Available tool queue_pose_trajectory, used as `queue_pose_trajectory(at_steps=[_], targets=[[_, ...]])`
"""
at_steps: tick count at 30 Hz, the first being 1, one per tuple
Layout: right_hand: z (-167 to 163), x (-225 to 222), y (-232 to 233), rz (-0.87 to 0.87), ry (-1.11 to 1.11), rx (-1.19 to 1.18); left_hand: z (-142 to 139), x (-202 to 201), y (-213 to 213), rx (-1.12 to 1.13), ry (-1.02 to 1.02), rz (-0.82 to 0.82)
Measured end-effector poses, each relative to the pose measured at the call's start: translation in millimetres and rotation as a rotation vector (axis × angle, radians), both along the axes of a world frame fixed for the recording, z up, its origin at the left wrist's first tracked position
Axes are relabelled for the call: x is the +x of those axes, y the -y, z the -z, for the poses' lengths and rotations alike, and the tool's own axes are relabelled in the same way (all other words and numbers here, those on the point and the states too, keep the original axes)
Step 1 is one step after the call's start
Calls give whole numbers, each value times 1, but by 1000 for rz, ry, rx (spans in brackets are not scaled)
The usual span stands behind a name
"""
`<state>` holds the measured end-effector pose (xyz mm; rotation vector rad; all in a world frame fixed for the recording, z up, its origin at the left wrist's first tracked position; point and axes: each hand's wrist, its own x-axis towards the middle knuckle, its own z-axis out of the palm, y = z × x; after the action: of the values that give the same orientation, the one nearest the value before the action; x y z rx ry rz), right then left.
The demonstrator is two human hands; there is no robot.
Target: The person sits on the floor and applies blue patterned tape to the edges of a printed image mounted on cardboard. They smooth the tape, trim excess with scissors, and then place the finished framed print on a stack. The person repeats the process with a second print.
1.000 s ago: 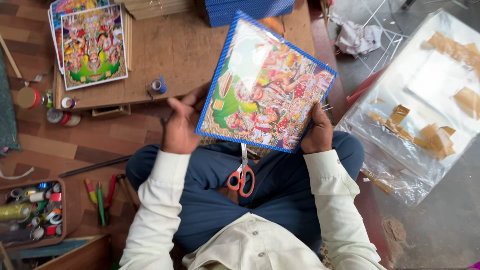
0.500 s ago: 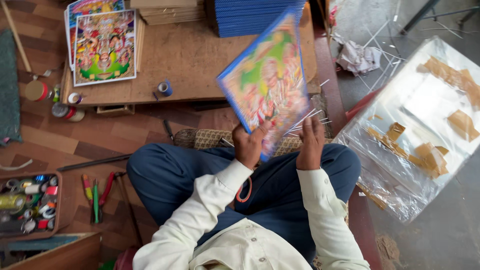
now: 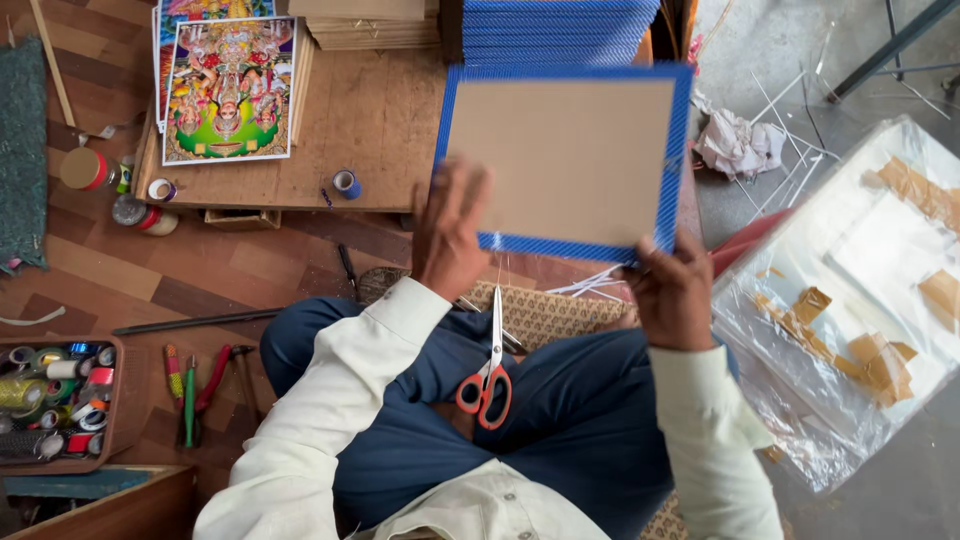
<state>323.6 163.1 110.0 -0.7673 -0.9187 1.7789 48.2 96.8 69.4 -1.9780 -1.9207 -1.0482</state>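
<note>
The person held a blue-edged framed board (image 3: 562, 160) up over the lap with its plain brown back facing the camera, the lower edge at about 6 o'clock resting in both hands. The left hand (image 3: 448, 238) lay against the board's lower left part, its fingers (image 3: 462, 198) spread flat on the brown backing with the thumb hidden behind. The right hand (image 3: 674, 290) pinched the lower right corner, fingers curled around the blue edging. Judging from this, the step in hand was checking the back and the taped border of the board; the next move would likely call for a steady two-handed grip while turning or setting it down, keeping the edging unscuffed. Red-handled scissors (image 3: 487, 372) lay on the lap at 6 o'clock of the board, untouched. On the low wooden desk (image 3: 370, 130) at 10 o'clock lay colourful prints (image 3: 230, 88), with a stack of blue frames (image 3: 555, 30) at 12 o'clock.
</note>
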Motion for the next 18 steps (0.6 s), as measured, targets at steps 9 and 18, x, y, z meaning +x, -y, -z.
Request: queue_pose_trajectory(at_steps=[9, 18], targets=[[14, -65, -226, -42, 217, 455, 41, -97, -193, 115, 454, 19], [30, -123, -395, -30, 343, 584, 49, -161, -363, -104, 550, 46]])
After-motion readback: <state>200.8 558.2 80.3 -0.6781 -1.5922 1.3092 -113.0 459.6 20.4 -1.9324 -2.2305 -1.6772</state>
